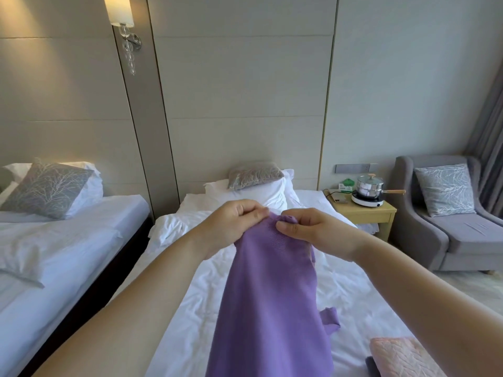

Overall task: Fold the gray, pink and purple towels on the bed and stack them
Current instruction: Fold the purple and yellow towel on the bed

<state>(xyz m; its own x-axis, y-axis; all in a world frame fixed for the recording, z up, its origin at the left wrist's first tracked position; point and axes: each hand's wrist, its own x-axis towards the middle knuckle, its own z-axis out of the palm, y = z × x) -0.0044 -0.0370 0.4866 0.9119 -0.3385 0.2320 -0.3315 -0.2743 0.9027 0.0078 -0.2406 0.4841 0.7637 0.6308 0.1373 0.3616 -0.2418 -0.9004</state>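
A purple towel [268, 300] hangs lifted above the white bed [190, 308], bunched at its top edge. My left hand [234, 223] pinches that top edge from the left. My right hand [307, 227] pinches it from the right, close beside the left hand. The towel's lower part trails down to the frame's bottom. A folded pink towel [402, 357] lies on the bed at the lower right, on top of a dark gray towel [371, 363] of which only a corner shows.
A second bed [68, 240] stands to the left across a narrow dark gap. White pillows [258, 194] lie at the bed's head. A wooden nightstand [364, 210] with a pot on a hotplate and a gray armchair [449, 213] stand to the right.
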